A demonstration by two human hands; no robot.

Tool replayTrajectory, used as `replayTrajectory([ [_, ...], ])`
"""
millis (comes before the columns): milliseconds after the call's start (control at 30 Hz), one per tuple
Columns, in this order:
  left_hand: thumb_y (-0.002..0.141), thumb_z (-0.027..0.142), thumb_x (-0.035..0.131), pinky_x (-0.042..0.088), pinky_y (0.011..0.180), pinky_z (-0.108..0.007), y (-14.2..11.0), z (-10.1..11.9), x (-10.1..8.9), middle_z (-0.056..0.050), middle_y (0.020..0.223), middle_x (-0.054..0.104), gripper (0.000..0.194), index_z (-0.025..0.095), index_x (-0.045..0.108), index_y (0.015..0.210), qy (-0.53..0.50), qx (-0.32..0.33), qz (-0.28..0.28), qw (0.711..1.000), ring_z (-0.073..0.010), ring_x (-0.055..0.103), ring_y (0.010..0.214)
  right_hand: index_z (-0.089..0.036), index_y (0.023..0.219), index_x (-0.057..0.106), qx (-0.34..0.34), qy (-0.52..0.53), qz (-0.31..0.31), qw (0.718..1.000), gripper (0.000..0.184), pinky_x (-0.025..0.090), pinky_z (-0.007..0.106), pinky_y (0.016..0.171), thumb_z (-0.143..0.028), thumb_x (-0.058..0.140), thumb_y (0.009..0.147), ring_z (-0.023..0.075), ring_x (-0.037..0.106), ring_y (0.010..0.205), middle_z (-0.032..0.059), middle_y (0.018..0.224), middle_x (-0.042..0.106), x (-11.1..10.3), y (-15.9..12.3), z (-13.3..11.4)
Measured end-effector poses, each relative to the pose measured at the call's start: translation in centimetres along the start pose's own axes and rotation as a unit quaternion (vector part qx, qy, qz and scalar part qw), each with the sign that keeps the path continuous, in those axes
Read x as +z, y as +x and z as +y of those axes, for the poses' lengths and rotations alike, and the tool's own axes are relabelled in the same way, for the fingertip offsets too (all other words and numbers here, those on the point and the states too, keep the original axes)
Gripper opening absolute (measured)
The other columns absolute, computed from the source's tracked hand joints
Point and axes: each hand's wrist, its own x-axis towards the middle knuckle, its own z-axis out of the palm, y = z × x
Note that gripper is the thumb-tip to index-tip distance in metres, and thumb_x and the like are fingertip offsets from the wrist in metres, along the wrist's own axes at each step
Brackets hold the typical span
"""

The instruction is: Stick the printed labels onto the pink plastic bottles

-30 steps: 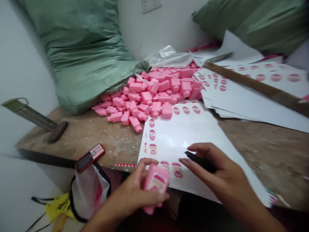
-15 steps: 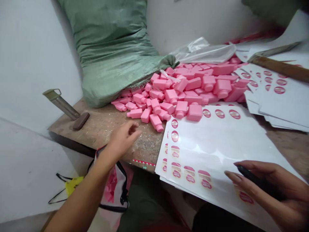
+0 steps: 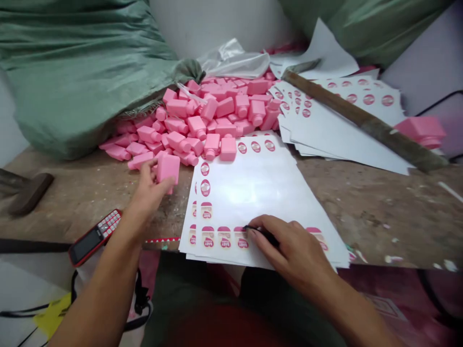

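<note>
My left hand [image 3: 148,190] grips a square pink plastic bottle [image 3: 168,168] at the near edge of a heap of similar pink bottles [image 3: 202,120]. My right hand [image 3: 292,253] holds a slim black pen-like tool [image 3: 262,233], its tip touching the bottom row of a white sheet of printed labels [image 3: 253,202]. Pink-and-cream "BABY" labels [image 3: 224,237] line that row, and red oval labels [image 3: 205,188] run along the sheet's left and top margins.
A red-and-black mobile phone [image 3: 94,237] lies at the worktop's front edge. Green woven sacks [image 3: 79,72] fill the back. A long wooden-handled tool [image 3: 365,120] rests on a stack of label sheets [image 3: 336,137], and a larger pink bottle [image 3: 421,132] stands to its right.
My left hand, open over the worktop before, now grips a pink bottle by the heap. My right hand has moved left along the sheet, with the tool's tip down on the labels.
</note>
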Motion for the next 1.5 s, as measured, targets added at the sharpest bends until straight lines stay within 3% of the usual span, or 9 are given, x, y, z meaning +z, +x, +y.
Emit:
replayTrajectory([
  [67, 0.066, 0.014, 0.072, 0.051, 0.071, -0.030, -2.8, -0.1, 1.3, -0.004, 0.093, 0.065, 0.051, 0.022, 0.053, 0.113, -0.099, -0.067, -0.075, 0.990, -0.0213, 0.065, 0.086, -0.025, 0.088, 0.065, -0.004, -0.022, 0.014, 1.000, 0.022, 0.038, 0.032, 0.058, -0.036, 0.047, 0.090, 0.0208, 0.058, 0.060, 0.0004, 0.077, 0.071, 0.2, -0.1, 0.2],
  [133, 0.068, 0.013, 0.071, 0.054, 0.071, -0.033, -5.2, -0.6, 3.2, -0.006, 0.092, 0.067, 0.047, 0.019, 0.055, 0.111, -0.205, -0.176, -0.160, 0.950, -0.0211, 0.067, 0.083, -0.025, 0.089, 0.065, -0.006, -0.019, 0.019, 1.000, 0.020, 0.037, 0.030, 0.058, -0.034, 0.047, 0.091, 0.0195, 0.058, 0.061, 0.0001, 0.076, 0.071, 0.0, -0.2, 0.3],
  [233, 0.075, 0.019, 0.070, 0.056, 0.073, -0.035, -7.0, -1.6, 6.0, -0.010, 0.095, 0.069, 0.036, 0.016, 0.056, 0.108, -0.293, -0.261, -0.209, 0.896, -0.0216, 0.068, 0.084, -0.024, 0.090, 0.063, -0.010, -0.005, 0.016, 1.000, 0.020, 0.038, 0.030, 0.061, -0.032, 0.045, 0.092, 0.0177, 0.060, 0.063, 0.0004, 0.077, 0.071, -0.6, -0.2, 0.3],
  [367, 0.078, 0.019, 0.071, 0.053, 0.081, -0.031, -7.0, -2.7, 8.0, -0.007, 0.087, 0.069, 0.029, 0.014, 0.058, 0.103, -0.310, -0.230, -0.173, 0.906, -0.0180, 0.067, 0.084, -0.024, 0.089, 0.063, -0.025, -0.034, 0.022, 0.999, 0.021, 0.035, 0.029, 0.059, -0.030, 0.043, 0.092, 0.0172, 0.058, 0.059, 0.0003, 0.075, 0.070, -0.6, -0.3, 0.2],
  [833, 0.080, 0.018, 0.069, 0.051, 0.079, -0.026, -6.9, -3.1, 8.2, -0.007, 0.089, 0.069, 0.032, 0.014, 0.058, 0.110, -0.312, -0.231, -0.150, 0.909, -0.0129, 0.066, 0.074, -0.022, 0.084, 0.062, -0.057, -0.101, 0.060, 0.991, 0.021, 0.027, 0.029, 0.056, -0.027, 0.044, 0.093, 0.0161, 0.054, 0.053, 0.0001, 0.067, 0.068, -0.1, -0.2, 0.0],
  [1100, 0.080, 0.019, 0.068, 0.053, 0.087, -0.035, -6.5, -3.2, 7.9, -0.012, 0.090, 0.070, 0.029, 0.012, 0.057, 0.107, -0.343, -0.249, -0.145, 0.894, -0.0210, 0.068, 0.089, -0.025, 0.085, 0.064, 0.014, -0.037, 0.019, 0.999, 0.018, 0.033, 0.029, 0.057, -0.035, 0.049, 0.089, 0.0176, 0.054, 0.057, -0.0016, 0.070, 0.068, -0.3, -0.2, 0.9],
  [1333, 0.084, 0.019, 0.064, 0.056, 0.071, -0.029, -6.6, -3.0, 7.8, -0.010, 0.097, 0.070, 0.031, 0.014, 0.057, 0.114, -0.354, -0.254, -0.150, 0.888, -0.0189, 0.069, 0.083, -0.021, 0.079, 0.060, -0.064, -0.136, 0.072, 0.986, 0.023, 0.028, 0.031, 0.061, -0.037, 0.050, 0.092, 0.0144, 0.044, 0.049, -0.0001, 0.068, 0.068, 0.5, 0.1, 0.7],
  [1433, 0.086, 0.022, 0.061, 0.056, 0.071, -0.029, -6.5, -2.9, 7.7, -0.012, 0.098, 0.070, 0.030, 0.013, 0.057, 0.114, -0.356, -0.249, -0.154, 0.887, -0.0192, 0.069, 0.084, -0.021, 0.072, 0.058, -0.032, -0.115, 0.066, 0.991, 0.026, 0.027, 0.030, 0.060, -0.040, 0.054, 0.089, 0.0147, 0.044, 0.051, 0.0003, 0.065, 0.066, 0.6, 0.5, 0.6],
  [1500, 0.086, 0.022, 0.061, 0.056, 0.072, -0.028, -6.4, -3.0, 7.7, -0.012, 0.096, 0.070, 0.028, 0.012, 0.057, 0.112, -0.358, -0.246, -0.151, 0.888, -0.0192, 0.069, 0.085, -0.022, 0.067, 0.056, 0.022, -0.020, 0.026, 0.999, 0.026, 0.029, 0.029, 0.058, -0.041, 0.058, 0.085, 0.0151, 0.046, 0.054, -0.0012, 0.059, 0.060, 0.1, 0.6, 0.7],
])
